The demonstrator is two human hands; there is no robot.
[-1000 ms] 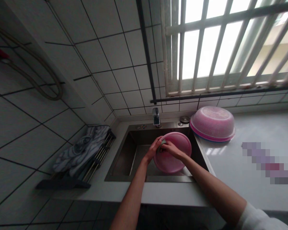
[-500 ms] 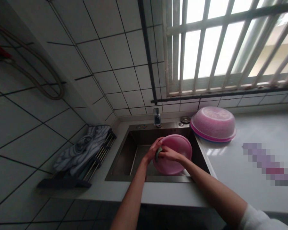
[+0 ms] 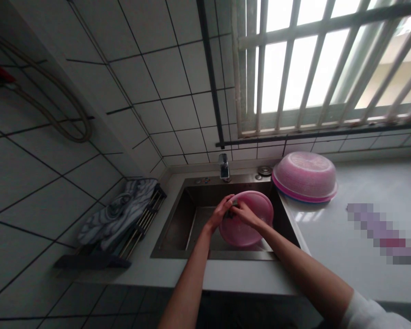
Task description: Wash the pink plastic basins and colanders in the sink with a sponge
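Two hands were busy at the pink basin (image 3: pixel 248 233), which I watched through the head camera from my distant place. The basin stood tilted inside the steel sink (image 3: pixel 178 219), in front of the faucet (image 3: pixel 223 167), with its open side toward the camera. The left hand (image 3: pixel 220 213) was closed over the upper left part of the rim; the right hand (image 3: pixel 245 214) was inside, its fingers pinching a small greenish pad (image 3: pixel 234 204), of which I saw only a piece, because the fingers covered the rest. What had just changed was the place of this pad: half a second earlier it was lower on the left wall, and now it had come up close to the left hand, near to where it was one second before. The basin itself had hardly moved. From this I judged that the rubbing was going back and forth over one same part of the wall, while the other side was left untouched.
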